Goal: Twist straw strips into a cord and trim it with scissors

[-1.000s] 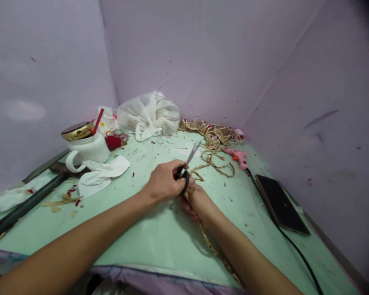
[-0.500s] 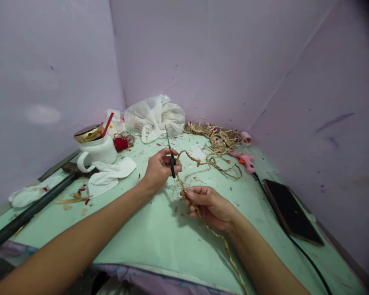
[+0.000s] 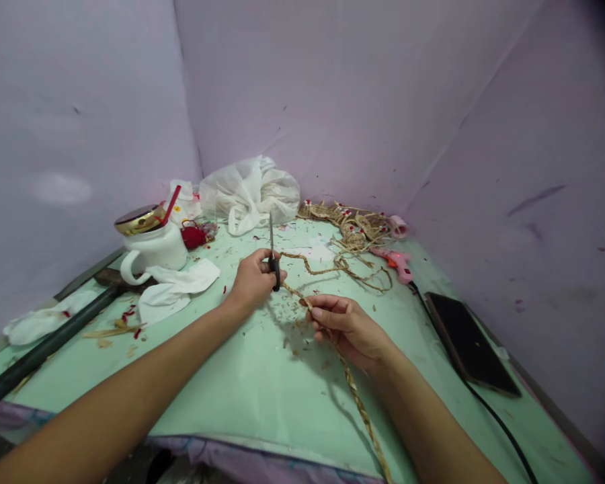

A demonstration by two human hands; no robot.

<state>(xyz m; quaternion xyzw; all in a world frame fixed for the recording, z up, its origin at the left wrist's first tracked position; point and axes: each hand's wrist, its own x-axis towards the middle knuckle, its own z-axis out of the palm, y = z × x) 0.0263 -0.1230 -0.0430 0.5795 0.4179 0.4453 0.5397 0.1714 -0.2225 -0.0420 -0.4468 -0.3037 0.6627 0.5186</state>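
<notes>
My left hand (image 3: 253,279) is closed around a pair of scissors (image 3: 275,265) with black handles, the blades pointing up and away from me. A twisted straw-coloured rope (image 3: 353,386) also passes through its fingers. My right hand (image 3: 350,329) pinches the same rope a little nearer to me. From there the rope hangs down past the table's front edge, while its other end runs to a loose tangle at the back. Several woven rope pieces (image 3: 355,225) with red and white bits lie against the back wall.
A pink glue gun (image 3: 396,263) and a black phone (image 3: 471,343) are on the right, with a black cable. To the left stand a white mug (image 3: 156,249) with a gold lid and a dark-handled hammer (image 3: 55,346). A plastic bag (image 3: 252,191) sits behind.
The view has shifted slightly. My left hand has moved a little left with the scissors, and the rope between my hands slants more sideways. Both hands keep their hold.
</notes>
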